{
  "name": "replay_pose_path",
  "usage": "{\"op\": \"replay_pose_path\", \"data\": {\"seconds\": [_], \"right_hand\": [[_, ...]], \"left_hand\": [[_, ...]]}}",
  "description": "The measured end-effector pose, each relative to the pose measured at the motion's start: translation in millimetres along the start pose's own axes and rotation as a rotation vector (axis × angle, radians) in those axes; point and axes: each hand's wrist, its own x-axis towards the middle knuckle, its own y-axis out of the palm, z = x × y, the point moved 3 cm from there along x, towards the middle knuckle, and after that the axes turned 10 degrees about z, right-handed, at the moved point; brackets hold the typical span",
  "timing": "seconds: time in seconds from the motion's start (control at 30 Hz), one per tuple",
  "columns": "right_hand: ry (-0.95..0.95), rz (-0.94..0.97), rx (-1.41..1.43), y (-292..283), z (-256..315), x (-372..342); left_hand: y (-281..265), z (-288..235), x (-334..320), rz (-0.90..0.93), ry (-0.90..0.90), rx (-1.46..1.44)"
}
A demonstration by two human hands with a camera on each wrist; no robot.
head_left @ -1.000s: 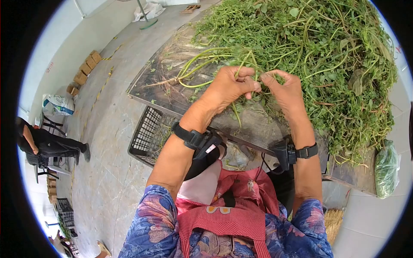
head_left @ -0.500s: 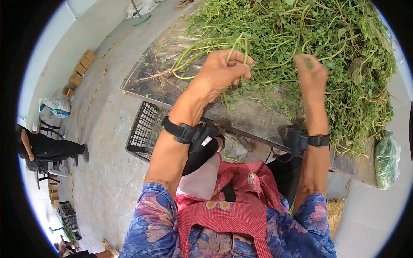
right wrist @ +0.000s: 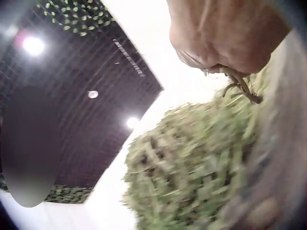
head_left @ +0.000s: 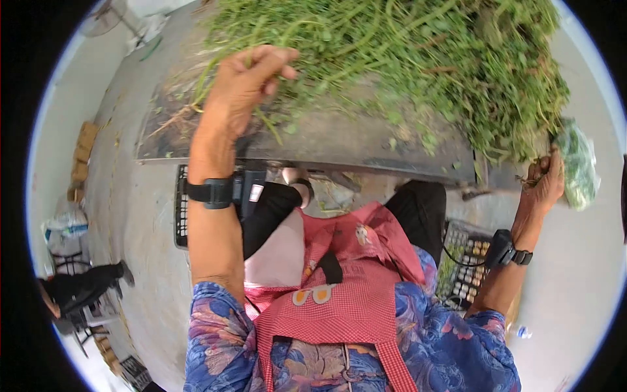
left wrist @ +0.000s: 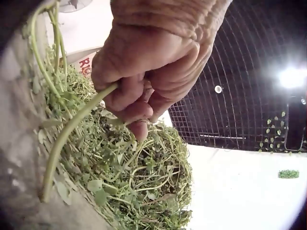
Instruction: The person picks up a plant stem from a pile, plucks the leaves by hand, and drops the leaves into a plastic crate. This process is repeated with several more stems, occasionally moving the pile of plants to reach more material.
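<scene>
A big heap of green leafy stems (head_left: 392, 59) covers the tabletop (head_left: 339, 140). Over its left part, the left hand (head_left: 245, 81) pinches a few long green stems; one thick stem (left wrist: 72, 129) sticks out below the curled fingers in the left wrist view. At the table's right end, the right hand (head_left: 545, 183) has curled fingers around small brownish stems or roots, whose ends (right wrist: 242, 86) poke out under the hand in the right wrist view. Beside that hand lies a clear bag of greens (head_left: 576, 166). Pale roots (head_left: 176, 117) lie near the table's left edge.
Under the table's left part stands a black crate (head_left: 181, 209); another crate (head_left: 465, 261) holding greens is below at the right. The table's front edge (head_left: 366, 171) runs before the person's lap. A person in black (head_left: 85, 287) is at far left.
The right hand has left the left hand and moved far right, down to the table's end by the bag. The left hand keeps its stems. The head view has shifted to the right.
</scene>
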Motion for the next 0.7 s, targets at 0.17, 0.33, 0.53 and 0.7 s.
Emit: {"op": "replay_pose_path", "data": {"seconds": [0.17,0.33,0.53,0.7], "right_hand": [[0.155,-0.518,-0.657,-195.8,-51.4,-22.9],[0.559,-0.559,-1.308,-345.0,-86.4,-90.7],[0.439,-0.165,-1.962,-372.0,-123.0,-69.5],[0.108,0.036,-0.974,-129.5,-28.0,-2.7]], "left_hand": [[-1.5,2.8,0.9,-0.044,0.041,0.062],[7.6,1.1,-0.6,-0.024,0.023,0.060],[10.3,-4.2,-0.3,-0.030,-0.004,0.065],[13.9,-6.0,1.3,0.002,-0.029,-0.022]]}}
